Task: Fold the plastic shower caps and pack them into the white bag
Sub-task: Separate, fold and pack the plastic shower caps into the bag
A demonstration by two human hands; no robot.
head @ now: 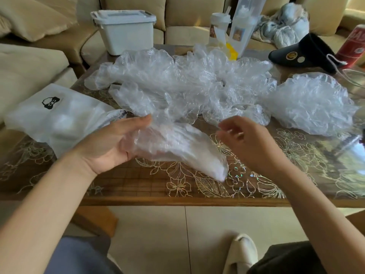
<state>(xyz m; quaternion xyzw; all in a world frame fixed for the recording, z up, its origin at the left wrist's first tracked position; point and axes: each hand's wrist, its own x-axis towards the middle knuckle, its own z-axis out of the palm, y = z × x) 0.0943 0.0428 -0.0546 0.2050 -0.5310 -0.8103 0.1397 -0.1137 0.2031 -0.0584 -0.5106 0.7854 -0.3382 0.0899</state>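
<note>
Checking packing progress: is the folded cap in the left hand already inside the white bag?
No, the left hand holds the folded cap outside the white bag, beside it.

Crumpled clear plastic shower caps (177, 80) fill the middle of the flower-patterned wooden table (138, 186) from side to side, and a white drawstring bag (59, 119) blocks the left edge. Only the near strip lies open, partly overhung by a folded clear cap (177, 147) in the left hand (106, 149).
</note>
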